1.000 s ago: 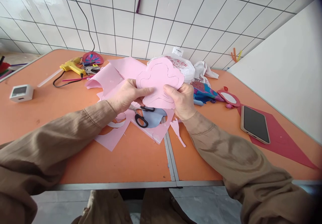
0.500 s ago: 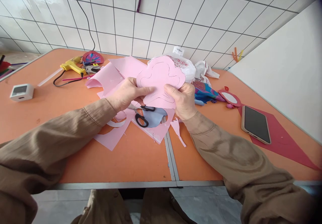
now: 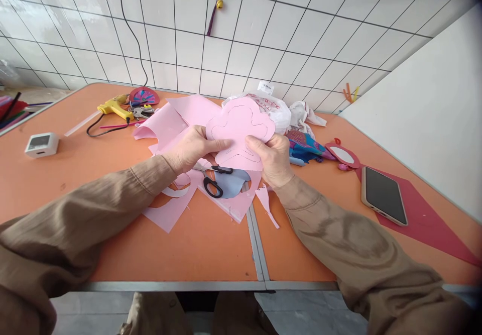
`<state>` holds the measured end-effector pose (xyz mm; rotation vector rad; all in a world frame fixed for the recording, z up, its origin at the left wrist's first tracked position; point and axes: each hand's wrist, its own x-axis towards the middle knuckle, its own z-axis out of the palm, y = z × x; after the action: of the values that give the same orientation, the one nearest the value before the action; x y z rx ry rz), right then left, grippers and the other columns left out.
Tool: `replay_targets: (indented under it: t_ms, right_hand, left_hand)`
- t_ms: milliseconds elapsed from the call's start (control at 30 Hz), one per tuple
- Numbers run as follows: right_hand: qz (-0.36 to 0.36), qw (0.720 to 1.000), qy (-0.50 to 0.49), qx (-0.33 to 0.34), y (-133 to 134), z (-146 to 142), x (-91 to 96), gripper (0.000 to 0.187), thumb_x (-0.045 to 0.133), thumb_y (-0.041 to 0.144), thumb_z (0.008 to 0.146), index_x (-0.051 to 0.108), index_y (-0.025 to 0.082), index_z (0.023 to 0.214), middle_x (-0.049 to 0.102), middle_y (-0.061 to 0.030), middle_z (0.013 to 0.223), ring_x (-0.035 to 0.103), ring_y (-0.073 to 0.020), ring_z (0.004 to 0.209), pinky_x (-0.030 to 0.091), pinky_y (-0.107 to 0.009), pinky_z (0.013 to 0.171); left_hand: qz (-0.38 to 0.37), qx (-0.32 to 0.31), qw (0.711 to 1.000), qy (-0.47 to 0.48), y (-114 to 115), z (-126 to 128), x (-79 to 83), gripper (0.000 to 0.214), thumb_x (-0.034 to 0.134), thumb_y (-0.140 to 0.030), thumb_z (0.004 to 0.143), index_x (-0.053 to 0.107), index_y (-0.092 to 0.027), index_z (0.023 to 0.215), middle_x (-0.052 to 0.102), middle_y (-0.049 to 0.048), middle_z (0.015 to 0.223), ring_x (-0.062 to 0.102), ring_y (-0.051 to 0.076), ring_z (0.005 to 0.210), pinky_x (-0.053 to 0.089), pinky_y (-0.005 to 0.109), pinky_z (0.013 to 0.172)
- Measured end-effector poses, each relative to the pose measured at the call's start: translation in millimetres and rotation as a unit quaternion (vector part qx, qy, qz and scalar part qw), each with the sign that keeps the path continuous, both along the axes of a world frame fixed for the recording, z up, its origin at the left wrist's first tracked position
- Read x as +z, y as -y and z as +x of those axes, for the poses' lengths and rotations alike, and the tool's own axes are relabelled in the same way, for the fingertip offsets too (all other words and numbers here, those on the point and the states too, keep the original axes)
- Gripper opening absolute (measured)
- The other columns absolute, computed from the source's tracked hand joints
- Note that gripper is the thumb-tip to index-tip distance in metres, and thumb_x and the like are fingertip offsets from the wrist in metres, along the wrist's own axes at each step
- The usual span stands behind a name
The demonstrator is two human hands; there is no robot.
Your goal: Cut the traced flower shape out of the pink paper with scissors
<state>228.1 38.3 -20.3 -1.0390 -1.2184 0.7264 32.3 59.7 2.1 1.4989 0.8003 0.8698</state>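
Note:
Between my two hands, above the table, is a pink cut-out point(image 3: 241, 119) with a lobed, cloud-like edge and a drawn line running inside its outline. My left hand point(image 3: 196, 149) pinches its left side, thumb on the front face. On the right edge my right hand point(image 3: 274, 158) grips it the same way; fingers behind the sheet are hidden. Scissors with black handles point(image 3: 213, 187) lie just below, partly over a blue piece point(image 3: 233, 182) and pink scraps point(image 3: 169, 215). A thin pink offcut point(image 3: 266, 205) rests near my right wrist.
At the back left lie a yellow glue gun point(image 3: 115, 108) with its cable and some keys point(image 3: 143, 111). A white box-like device point(image 3: 42, 144) stands at left. To the right, a phone point(image 3: 384, 194) rests on red sheet material point(image 3: 425, 224). A plastic bag point(image 3: 276, 111) sits behind my hands.
The whole view has tilted up a little, so the table and objects sit lower in the picture. Both hands keep the same hold on the pink cut-out.

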Motion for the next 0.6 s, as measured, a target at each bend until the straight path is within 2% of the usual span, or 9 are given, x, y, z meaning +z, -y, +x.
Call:
replay_targets:
  t_ms: [133,267,600]
  right_hand:
    - [-0.002,1.0,-0.003,0.005,2.1,-0.8,2.4,0.029,0.08,0.035,0.068,0.058,0.023,0.054,0.057,0.0027,0.055,0.05,-0.0136,0.055,0.04,-0.03,0.053]
    - [-0.003,1.0,0.003,0.008,3.9,-0.4,3.7,0.029,0.078,0.033,0.07,0.057,0.022,0.054,0.053,0.0049,0.053,0.046,-0.0112,0.052,0.038,-0.028,0.051]
    - [0.003,1.0,-0.016,0.013,3.2,-1.2,4.1,0.023,0.08,0.033,0.069,0.063,0.021,0.057,0.059,0.0025,0.059,0.053,-0.0138,0.058,0.041,-0.031,0.057]
  left_hand:
    - [-0.01,-0.01,1.0,0.015,-0.1,0.1,1.2,0.027,0.084,-0.037,0.074,0.074,-0.014,0.067,0.073,0.006,0.066,0.067,0.016,0.06,0.057,0.026,0.059]
    - [0.001,-0.019,1.0,0.022,0.1,1.0,2.1,0.027,0.085,-0.036,0.074,0.072,-0.014,0.064,0.071,0.0052,0.062,0.063,0.014,0.055,0.055,0.026,0.055]
    - [-0.006,-0.018,0.999,0.033,-1.0,1.3,-0.3,0.029,0.086,-0.039,0.074,0.073,-0.014,0.066,0.072,0.0053,0.066,0.065,0.015,0.056,0.057,0.027,0.055]
